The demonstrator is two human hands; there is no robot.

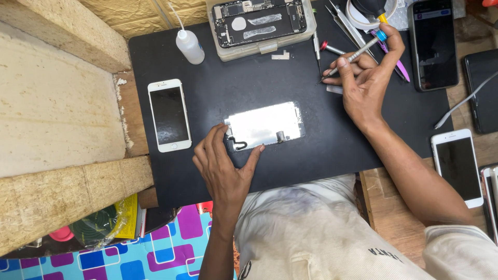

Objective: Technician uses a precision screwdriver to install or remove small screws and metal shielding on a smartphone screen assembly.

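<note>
Left hand (225,168) flat on black mat (321,150), fingers spread, steadying removed screen assembly (264,126), metal back up, at mat centre. Right hand (365,78) pinches precision screwdriver (355,54), tip down on mat beyond. White phone (169,115) lies left. Far edge: opened phone body (259,21) on tray, glue bottle (189,45). Judged: disassembly done; reassembly outstanding.
</note>
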